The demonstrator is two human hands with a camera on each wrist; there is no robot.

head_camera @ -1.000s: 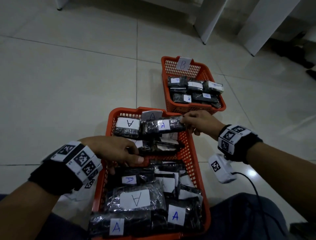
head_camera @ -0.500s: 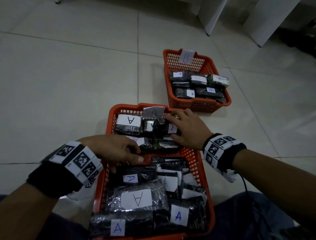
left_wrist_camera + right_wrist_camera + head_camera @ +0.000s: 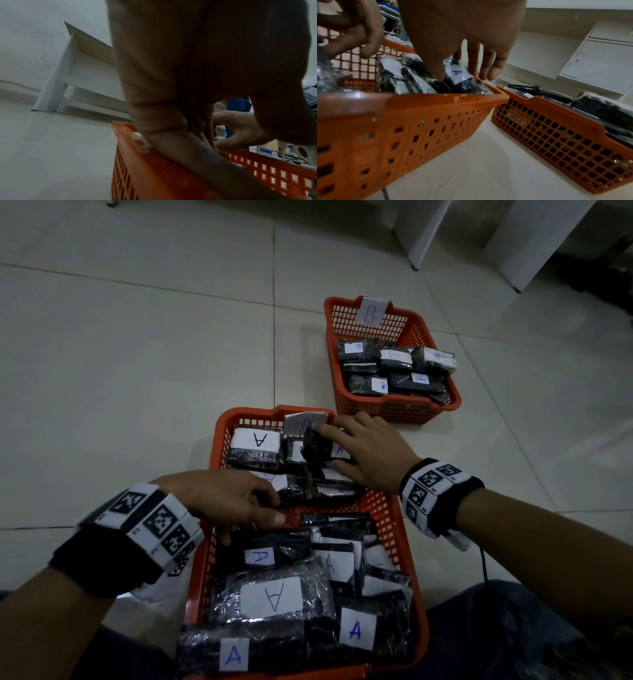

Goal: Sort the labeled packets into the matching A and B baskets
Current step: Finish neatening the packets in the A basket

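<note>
The orange A basket [image 3: 394,529] lies close in front of me, filled with several black packets with white A labels. My right hand [image 3: 363,453] is at its far end, fingers straight and spread on a black A packet [image 3: 317,445]. In the right wrist view the fingertips [image 3: 489,73] touch that packet [image 3: 458,75] just inside the basket rim [image 3: 402,102]. My left hand [image 3: 222,498] rests on the left rim with fingers curled down toward the packets in the middle; whether it grips one is hidden. The B basket [image 3: 404,412] stands farther right with several B packets.
Both baskets sit on a pale tiled floor [image 3: 137,354]. White furniture legs [image 3: 421,234] stand at the back right. A black cable [image 3: 483,566] trails by my right wrist. My knees are at the bottom edge. The B basket [image 3: 556,135] is a short gap from the A basket.
My right hand carried the A packet from above the basket's far right corner down into the far end and let go; its fingers now lie flat on it. The left hand stayed put.
</note>
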